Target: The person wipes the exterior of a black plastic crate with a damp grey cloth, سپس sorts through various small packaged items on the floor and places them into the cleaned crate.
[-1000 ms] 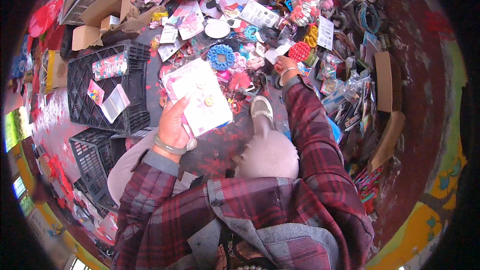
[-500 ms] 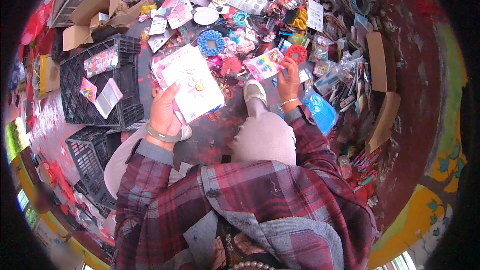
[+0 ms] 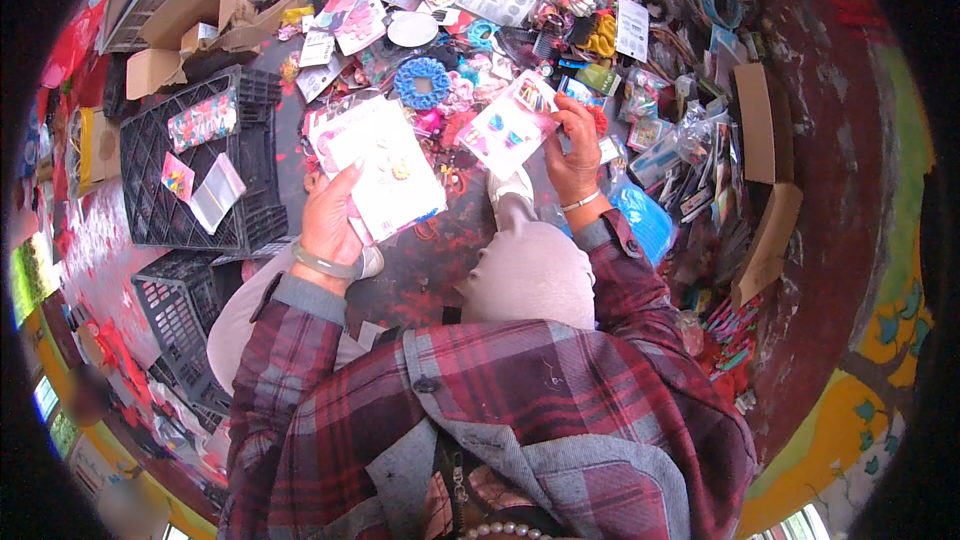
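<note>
My left hand (image 3: 333,215) grips a stack of white flat packets (image 3: 385,175), its thumb on top. The uppermost packet carries small flower-shaped pieces, and pinkish ones show at the edge. Between the fingers and thumb of my right hand (image 3: 573,150) is a pink-and-white card packet (image 3: 508,126) with small coloured pieces on it, held flat by its right edge. A fluffy blue scrunchie (image 3: 421,84) lies on the heap beyond the two hands. Behind my right fingers, a red scrunchie (image 3: 590,105) is partly hidden.
A black crate (image 3: 190,205) at left bears several packets on top; another black crate (image 3: 175,290) stands nearer. An open cardboard box (image 3: 165,60) is at far left. Cardboard flaps (image 3: 757,125) edge the heap at right. A blue plastic bag (image 3: 645,220) lies by my right wrist.
My right hand has raised and tilted the card packet, bringing it slightly left and covering more of the red scrunchie. The left hand's stack has barely moved.
</note>
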Demonstrator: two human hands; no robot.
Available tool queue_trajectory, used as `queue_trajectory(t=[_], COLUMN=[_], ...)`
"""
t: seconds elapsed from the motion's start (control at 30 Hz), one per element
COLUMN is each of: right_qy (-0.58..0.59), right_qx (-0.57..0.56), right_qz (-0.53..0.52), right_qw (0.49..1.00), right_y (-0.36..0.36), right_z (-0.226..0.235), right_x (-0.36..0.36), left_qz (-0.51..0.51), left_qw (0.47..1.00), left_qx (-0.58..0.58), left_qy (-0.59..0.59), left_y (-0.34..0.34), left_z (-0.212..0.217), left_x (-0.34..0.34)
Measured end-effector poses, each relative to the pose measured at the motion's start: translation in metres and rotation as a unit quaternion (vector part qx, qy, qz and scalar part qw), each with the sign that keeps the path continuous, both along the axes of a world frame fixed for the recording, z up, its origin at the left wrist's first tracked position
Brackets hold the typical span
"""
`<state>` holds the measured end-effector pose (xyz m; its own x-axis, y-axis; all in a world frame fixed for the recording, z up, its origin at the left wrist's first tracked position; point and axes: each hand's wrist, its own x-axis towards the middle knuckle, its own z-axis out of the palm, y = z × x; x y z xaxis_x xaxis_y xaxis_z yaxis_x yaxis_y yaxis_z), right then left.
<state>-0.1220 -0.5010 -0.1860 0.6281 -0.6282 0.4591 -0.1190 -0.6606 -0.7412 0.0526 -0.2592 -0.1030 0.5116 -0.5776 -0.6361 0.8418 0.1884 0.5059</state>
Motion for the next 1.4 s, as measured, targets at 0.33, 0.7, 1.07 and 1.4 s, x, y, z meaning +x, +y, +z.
queue_trajectory(t=[0.33,0.7,1.07,1.4], right_qy=[0.104,0.382,0.473,0.449], right_qx=[-0.008,-0.039,0.104,0.187], right_qz=[0.029,0.169,0.156,0.231], right_qw=[0.994,0.908,0.861,0.843], right_y=[-0.008,-0.074,0.002,0.132], right_z=[-0.057,-0.091,-0.113,-0.067], right_x=[-0.012,0.071,0.212,0.164], left_qz=[0.02,0.148,0.225,0.216], left_qw=[0.997,0.977,0.971,0.974], left_qx=[0.004,-0.062,-0.052,-0.013], left_qy=[-0.075,-0.141,-0.06,-0.065], left_y=[0.005,0.069,0.095,0.109], left_z=[0.029,0.167,0.145,0.148], left_x=[0.013,0.057,0.064,0.064])
